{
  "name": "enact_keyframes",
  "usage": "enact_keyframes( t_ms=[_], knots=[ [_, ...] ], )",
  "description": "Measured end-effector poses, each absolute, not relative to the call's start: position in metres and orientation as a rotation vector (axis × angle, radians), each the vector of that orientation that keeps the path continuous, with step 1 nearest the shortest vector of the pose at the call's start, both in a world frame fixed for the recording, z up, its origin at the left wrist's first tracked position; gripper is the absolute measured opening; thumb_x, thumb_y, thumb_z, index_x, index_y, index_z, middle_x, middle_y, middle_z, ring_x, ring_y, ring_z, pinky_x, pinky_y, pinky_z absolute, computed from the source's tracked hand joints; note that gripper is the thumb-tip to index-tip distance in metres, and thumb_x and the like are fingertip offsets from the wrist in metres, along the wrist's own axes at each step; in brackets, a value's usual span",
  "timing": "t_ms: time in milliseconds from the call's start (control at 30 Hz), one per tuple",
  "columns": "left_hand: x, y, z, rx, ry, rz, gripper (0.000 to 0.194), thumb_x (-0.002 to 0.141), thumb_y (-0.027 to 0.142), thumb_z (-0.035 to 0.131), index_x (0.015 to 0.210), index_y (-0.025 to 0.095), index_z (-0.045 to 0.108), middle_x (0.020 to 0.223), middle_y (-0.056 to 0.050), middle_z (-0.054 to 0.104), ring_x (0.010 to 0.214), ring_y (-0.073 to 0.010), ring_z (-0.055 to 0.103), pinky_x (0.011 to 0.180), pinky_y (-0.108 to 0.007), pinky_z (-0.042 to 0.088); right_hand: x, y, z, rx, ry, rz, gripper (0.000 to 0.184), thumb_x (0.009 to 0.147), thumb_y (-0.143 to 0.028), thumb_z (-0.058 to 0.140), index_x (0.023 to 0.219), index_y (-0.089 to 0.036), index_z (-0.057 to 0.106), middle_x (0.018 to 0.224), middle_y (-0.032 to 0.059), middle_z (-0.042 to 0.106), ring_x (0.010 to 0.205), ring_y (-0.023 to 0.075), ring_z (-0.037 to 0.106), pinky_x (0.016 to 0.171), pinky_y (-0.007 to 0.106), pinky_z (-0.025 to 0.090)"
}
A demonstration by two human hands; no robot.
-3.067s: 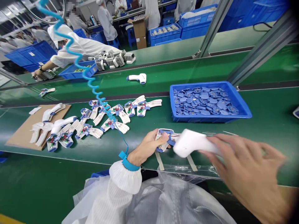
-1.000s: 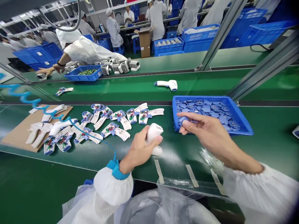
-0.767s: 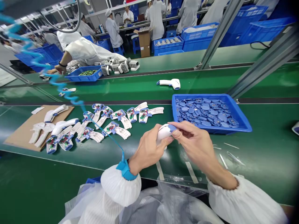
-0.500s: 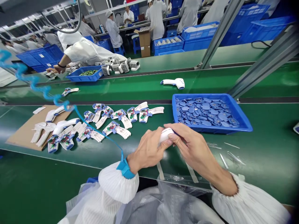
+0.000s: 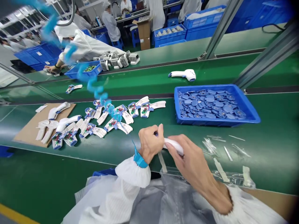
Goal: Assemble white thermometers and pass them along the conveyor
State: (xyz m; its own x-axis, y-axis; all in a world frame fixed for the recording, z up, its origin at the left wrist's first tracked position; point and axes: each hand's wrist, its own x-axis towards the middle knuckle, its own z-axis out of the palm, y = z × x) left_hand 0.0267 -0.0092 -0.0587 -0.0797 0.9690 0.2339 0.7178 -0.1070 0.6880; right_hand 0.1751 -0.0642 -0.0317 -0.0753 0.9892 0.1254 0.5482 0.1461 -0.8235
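Observation:
A white infrared thermometer [image 5: 174,145] is held between both hands above the near edge of the bench. My left hand [image 5: 151,140], with a blue strap at its wrist, is wrapped round the head end and hides most of it. My right hand [image 5: 192,155] grips the white handle, thumb along its near side. To the left of my hands lie several opened thermometer halves [image 5: 116,123] with wires and circuit boards showing. Beyond my right hand stands a blue tray [image 5: 253,116] full of blue oval parts [image 5: 210,104].
A white-and-blue thermometer [image 5: 184,74] lies on the green belt beyond the tray. Clear thin strips [image 5: 227,153] are scattered at right. Cardboard [image 5: 26,132] bears white shells at left. A coiled blue cord [image 5: 84,73] hangs across the view. A co-worker's arm [image 5: 61,60] reaches in across the belt.
My hands have shifted slightly down and turned the thermometer; its handle now shows in my right hand, while my left hand has closed round the head. The thermometer on the belt appears farther right.

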Motion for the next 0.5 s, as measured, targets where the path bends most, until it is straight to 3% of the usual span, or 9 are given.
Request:
enact_keyframes(
  t_ms=[100, 200, 233, 300, 400, 500],
  knots=[
    [0.014, -0.015, -0.050, 1.904, 1.643, 0.950, 0.041, 0.096, 0.039, 0.062, 0.061, 0.020, 0.056, 0.060, 0.000, 0.059, 0.059, -0.0138, 0.051, 0.062, -0.029, 0.036, 0.171, -0.065, -0.035, -1.598, -1.459, 0.949, 0.037, 0.094, -0.056, 0.058, 0.096, -0.021, 0.072, 0.075, 0.0035, 0.068, 0.062, 0.0169, 0.059, 0.058, 0.030, 0.046],
    [0.001, -0.028, -0.048, 1.917, 1.450, 1.189, 0.026, 0.096, 0.043, 0.064, 0.086, 0.019, 0.068, 0.093, -0.008, 0.072, 0.091, -0.0206, 0.065, 0.081, -0.031, 0.049, 0.178, -0.060, -0.037, -1.749, -1.062, 1.483, 0.055, 0.092, -0.069, 0.052, 0.077, -0.019, 0.067, 0.046, -0.0042, 0.043, 0.042, 0.0119, 0.036, 0.044, 0.026, 0.029],
    [-0.001, -0.030, -0.051, 1.874, 1.460, 1.306, 0.028, 0.098, 0.042, 0.061, 0.083, 0.019, 0.065, 0.091, -0.008, 0.071, 0.089, -0.0199, 0.065, 0.080, -0.031, 0.049, 0.180, -0.059, -0.038, -1.764, -0.972, 1.668, 0.060, 0.092, -0.073, 0.049, 0.072, -0.019, 0.065, 0.042, -0.0056, 0.037, 0.039, 0.0106, 0.030, 0.042, 0.026, 0.024],
    [-0.001, -0.027, -0.059, 1.727, 1.566, 1.429, 0.040, 0.102, 0.040, 0.056, 0.067, 0.020, 0.055, 0.071, -0.003, 0.062, 0.070, -0.0152, 0.057, 0.069, -0.028, 0.044, 0.180, -0.058, -0.041, -1.722, -1.040, 1.872, 0.060, 0.092, -0.074, 0.050, 0.076, -0.019, 0.068, 0.043, -0.0044, 0.043, 0.037, 0.0107, 0.032, 0.041, 0.025, 0.023],
    [0.006, -0.008, -0.072, 1.628, 1.733, 1.355, 0.055, 0.101, 0.039, 0.057, 0.054, 0.021, 0.036, 0.054, 0.003, 0.041, 0.053, -0.0111, 0.039, 0.057, -0.028, 0.031, 0.167, -0.062, -0.050, -1.617, -1.617, 1.489, 0.043, 0.096, -0.058, 0.053, 0.095, -0.021, 0.074, 0.057, 0.0005, 0.062, 0.044, 0.0141, 0.050, 0.046, 0.026, 0.031],
    [0.011, 0.011, -0.074, 1.729, 1.845, 1.154, 0.056, 0.099, 0.033, 0.051, 0.051, 0.021, 0.025, 0.051, 0.003, 0.035, 0.051, -0.0107, 0.032, 0.057, -0.031, 0.024, 0.150, -0.065, -0.057, -1.554, -1.987, 0.902, 0.042, 0.103, -0.043, 0.044, 0.091, -0.020, 0.077, 0.056, 0.0039, 0.065, 0.045, 0.0152, 0.055, 0.049, 0.027, 0.032]
  ],
)
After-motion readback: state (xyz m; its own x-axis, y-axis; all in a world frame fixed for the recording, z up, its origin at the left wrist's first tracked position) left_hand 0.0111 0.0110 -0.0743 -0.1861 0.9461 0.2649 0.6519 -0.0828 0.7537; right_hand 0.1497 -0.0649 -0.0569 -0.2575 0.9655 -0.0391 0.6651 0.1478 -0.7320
